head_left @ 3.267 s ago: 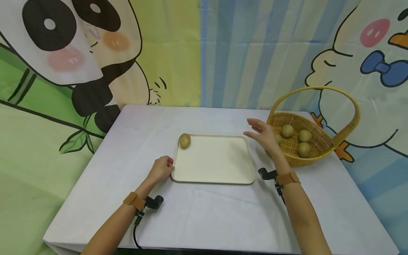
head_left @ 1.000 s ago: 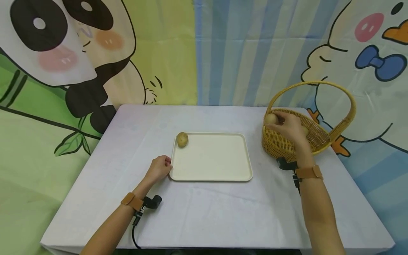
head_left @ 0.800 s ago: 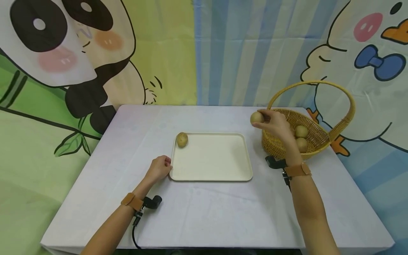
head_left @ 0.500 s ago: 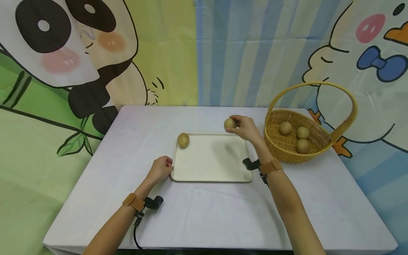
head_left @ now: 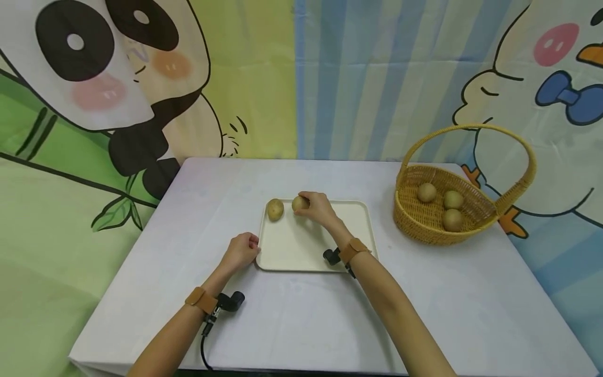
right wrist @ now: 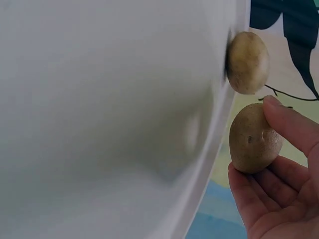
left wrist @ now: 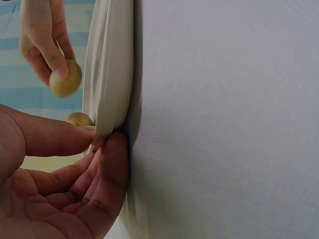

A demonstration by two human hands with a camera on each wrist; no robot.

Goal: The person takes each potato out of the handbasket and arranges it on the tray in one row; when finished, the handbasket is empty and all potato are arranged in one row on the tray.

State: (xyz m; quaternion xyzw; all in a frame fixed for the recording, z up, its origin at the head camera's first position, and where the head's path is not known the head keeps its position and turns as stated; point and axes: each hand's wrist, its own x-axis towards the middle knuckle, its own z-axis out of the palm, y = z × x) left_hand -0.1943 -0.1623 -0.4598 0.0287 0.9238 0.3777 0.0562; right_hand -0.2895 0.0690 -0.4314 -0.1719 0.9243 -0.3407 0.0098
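left hand (head_left: 241, 250): grip pinched narrow on tray rim (left wrist: 119, 64) | right hand (head_left: 319, 208): grip spread round potato (right wrist: 254, 139)

From above the near side of the white table (head_left: 292, 324), the head camera faces forward and down, far enough back to frame the tray (head_left: 287, 246) and backdrop (head_left: 339, 94). The left wrist camera (head_left: 231, 302) and right wrist camera (head_left: 332, 256), their views turned sideways, face the far side, close behind the left hand (head_left: 240, 251) and right hand (head_left: 320, 208). All three share the tray, the right hand and its potato (right wrist: 255, 139).
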